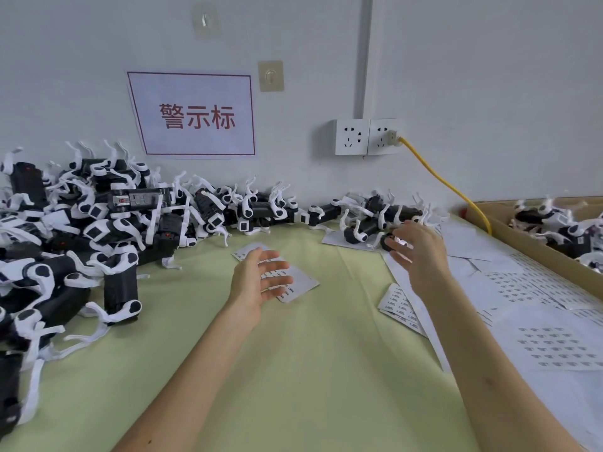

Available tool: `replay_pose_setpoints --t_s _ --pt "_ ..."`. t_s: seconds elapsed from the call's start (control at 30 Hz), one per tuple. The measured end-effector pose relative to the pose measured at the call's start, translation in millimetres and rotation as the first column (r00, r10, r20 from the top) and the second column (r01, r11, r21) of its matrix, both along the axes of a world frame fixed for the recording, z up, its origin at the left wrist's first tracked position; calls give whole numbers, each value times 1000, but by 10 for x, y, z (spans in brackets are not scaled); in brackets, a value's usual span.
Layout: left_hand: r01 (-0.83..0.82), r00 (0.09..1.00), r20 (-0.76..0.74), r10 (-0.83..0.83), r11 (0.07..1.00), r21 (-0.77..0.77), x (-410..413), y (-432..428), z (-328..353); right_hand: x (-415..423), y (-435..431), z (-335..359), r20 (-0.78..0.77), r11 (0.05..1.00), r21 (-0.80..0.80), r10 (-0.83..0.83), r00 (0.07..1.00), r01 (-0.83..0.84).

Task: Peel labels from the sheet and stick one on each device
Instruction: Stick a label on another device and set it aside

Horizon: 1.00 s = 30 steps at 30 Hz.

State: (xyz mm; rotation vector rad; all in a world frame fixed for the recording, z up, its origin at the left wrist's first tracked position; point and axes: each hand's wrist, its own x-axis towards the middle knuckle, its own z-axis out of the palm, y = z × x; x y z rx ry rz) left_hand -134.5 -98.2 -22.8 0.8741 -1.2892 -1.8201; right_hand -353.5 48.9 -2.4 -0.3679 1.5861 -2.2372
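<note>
Head: two grips released, left hand (pixel 257 283) above one sheet (pixel 303 282), right hand (pixel 421 252) at devices (pixel 359 231)

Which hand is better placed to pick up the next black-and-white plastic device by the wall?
Probably the right hand: its open fingers are at a black-and-white plastic device, while the left hand hovers over the small white label sheet.

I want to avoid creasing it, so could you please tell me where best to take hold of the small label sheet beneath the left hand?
Probably the right-hand corner of the label sheet, approached from the right. It lies flat on the green mat, the left hand covers its left part, and that corner is uncovered and looks free of labels.
</note>
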Motion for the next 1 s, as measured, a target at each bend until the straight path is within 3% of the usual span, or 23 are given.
replay_pose_setpoints --t_s 0.2,0.3,0.43,0.5,0.6,0.63,0.67,0.73,0.83,1.0 --pt "-32 997 64 35 998 -44 -19 -6 -5 154 -163 -199 -451 918 355 2 893 177" --pt "-60 983 155 98 971 -233 -43 -31 -38 189 -218 -251 -496 880 450 104 862 152" --pt "-142 935 209 288 840 -523 -5 -80 -50 312 -291 -276 -553 853 512 234 800 104" --pt "-297 823 175 540 674 -677 81 -120 6 394 -321 -297 -555 850 521 272 786 74" --pt "-417 525 26 851 283 -864 310 -246 155 493 -353 -319 -570 852 522 305 763 49" --pt "-434 431 4 903 210 -876 422 -339 192 520 -360 -322 -576 852 522 314 755 44" --pt "-457 352 24 936 194 -868 555 -455 202 542 -365 -324 -582 850 525 322 746 43" --pt "-519 282 175 943 304 -799 827 -678 169 562 -366 -323 -590 848 529 331 736 43" --pt "-477 313 356 880 470 -743 1071 -884 61 575 -357 -308 -605 858 512 326 726 42" --pt "-275 375 399 836 512 -814 1103 -974 17 623 -359 -262 -618 887 461 308 724 16"
